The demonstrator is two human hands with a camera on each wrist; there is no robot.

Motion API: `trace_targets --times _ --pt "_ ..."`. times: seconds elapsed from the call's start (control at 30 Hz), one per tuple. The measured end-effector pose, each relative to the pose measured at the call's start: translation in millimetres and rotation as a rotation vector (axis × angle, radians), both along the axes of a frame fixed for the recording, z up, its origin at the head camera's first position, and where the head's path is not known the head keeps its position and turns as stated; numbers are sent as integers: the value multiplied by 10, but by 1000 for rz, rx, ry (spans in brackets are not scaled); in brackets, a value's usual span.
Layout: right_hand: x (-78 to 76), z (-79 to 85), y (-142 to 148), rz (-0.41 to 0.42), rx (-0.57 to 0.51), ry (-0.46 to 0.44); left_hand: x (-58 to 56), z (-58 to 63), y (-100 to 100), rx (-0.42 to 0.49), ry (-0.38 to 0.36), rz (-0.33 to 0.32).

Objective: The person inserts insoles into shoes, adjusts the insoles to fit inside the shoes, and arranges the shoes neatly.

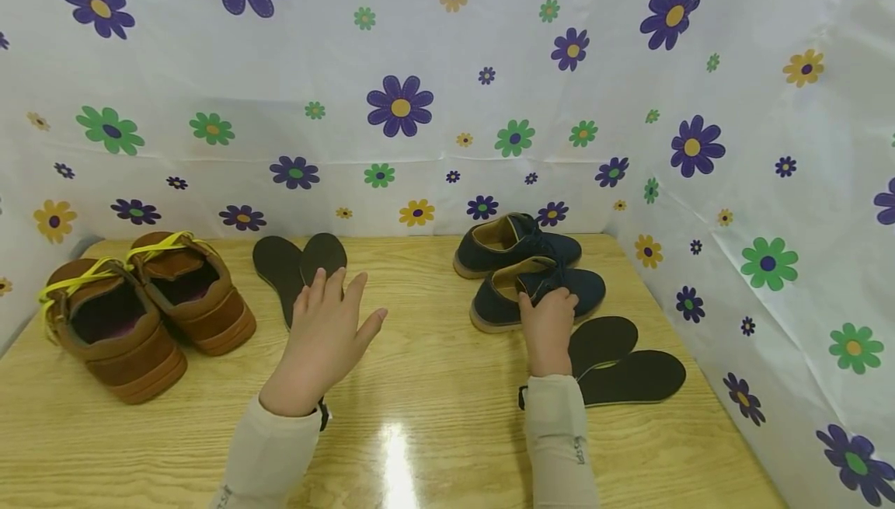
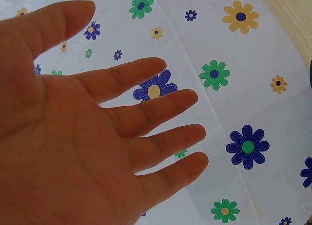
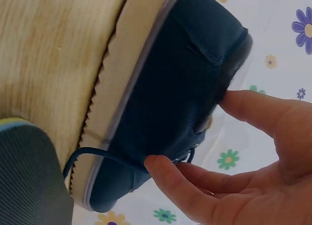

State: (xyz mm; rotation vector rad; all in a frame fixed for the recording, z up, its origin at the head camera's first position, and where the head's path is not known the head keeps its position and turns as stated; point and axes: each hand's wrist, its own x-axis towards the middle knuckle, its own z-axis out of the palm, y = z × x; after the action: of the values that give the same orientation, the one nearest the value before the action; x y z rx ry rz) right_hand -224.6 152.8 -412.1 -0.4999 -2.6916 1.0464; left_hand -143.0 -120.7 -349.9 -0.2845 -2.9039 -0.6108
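My right hand grips the nearer navy shoe from above. In the right wrist view the thumb is at the collar edge of this shoe, and the other fingers curl over the laced upper by a loose dark lace. Its sole is down on the table. Just behind it is the other navy shoe, toe to the right. My left hand holds nothing; its fingers are spread in front of two dark insoles, partly hiding them. The left wrist view shows the bare palm.
Two brown shoes with yellow laces stand at the left, heels toward me. Another pair of dark insoles lies at the right, close to my right wrist. A flowered white sheet hangs behind and along the sides of the wooden table.
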Motion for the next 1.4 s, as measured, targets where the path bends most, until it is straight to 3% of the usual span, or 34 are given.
trace_targets --times 0.4,0.97,1.4 --pt "-46 -90 17 -32 -47 -20 -7 2 -21 4 -2 -3" --pt "-67 -18 66 1 -178 -84 -10 -17 -32 9 -10 -9" --pt "14 41 138 51 -170 -96 -3 -20 -16 15 -7 -13"
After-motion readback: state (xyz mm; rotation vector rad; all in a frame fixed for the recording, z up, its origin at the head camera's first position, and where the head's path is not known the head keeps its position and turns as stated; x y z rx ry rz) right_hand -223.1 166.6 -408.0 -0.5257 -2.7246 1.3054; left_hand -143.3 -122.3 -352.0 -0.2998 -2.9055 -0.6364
